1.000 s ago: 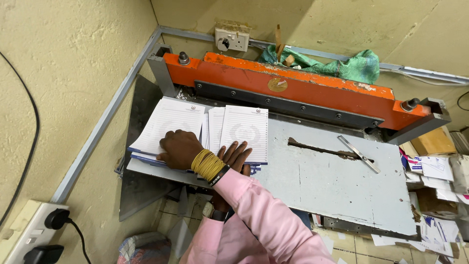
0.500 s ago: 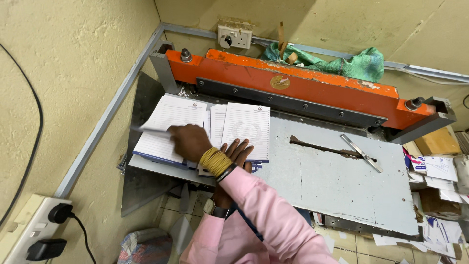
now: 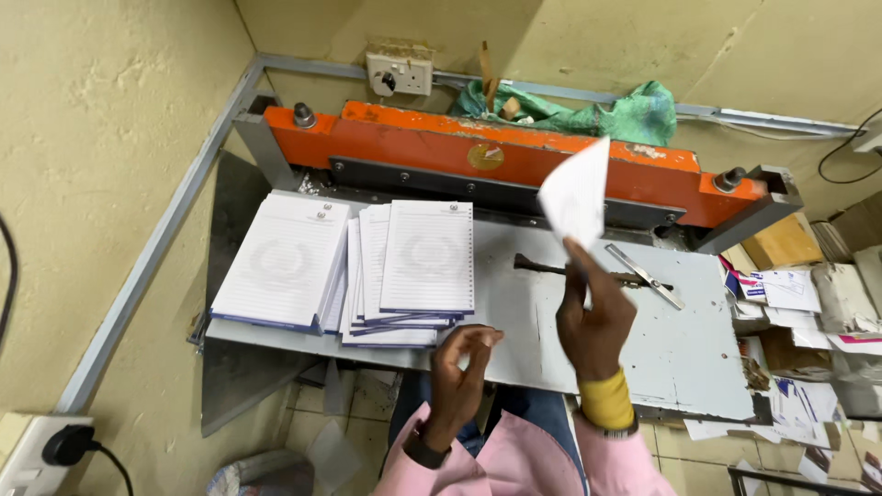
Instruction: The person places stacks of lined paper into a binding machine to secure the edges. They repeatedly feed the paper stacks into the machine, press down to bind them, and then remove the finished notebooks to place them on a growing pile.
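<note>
Right hand, yellow bands at the wrist, raised over the grey metal bench. Its fingers pinch the lower edge of 1 thin white sheet, which stands up bent and slightly curled in front of the orange cutter bar, at 12 o'clock from the hand.

Left hand at the bench's near edge, fingers loosely curled, gripping nothing, just at 4 o'clock of the nearer paper stack.

2 stacks of ruled white pads with dark blue edges lie flat on the bench. Left stack is squared, at 9 o'clock of the bench. Right stack is fanned and uneven, touching the first.

Bench surface is painted, scuffed, with a rusty slot and a flat steel ruler lying askew at 2 o'clock of the right hand.

Cutter bar is chipped orange paint over a dark bolted plate, with 1 knob at each end.

Behind it: crumpled green cloth and a wall socket on a rough plaster wall.

At 3 o'clock, a clutter of loose printed papers and cardboard. Pink sleeves at the bottom edge.
</note>
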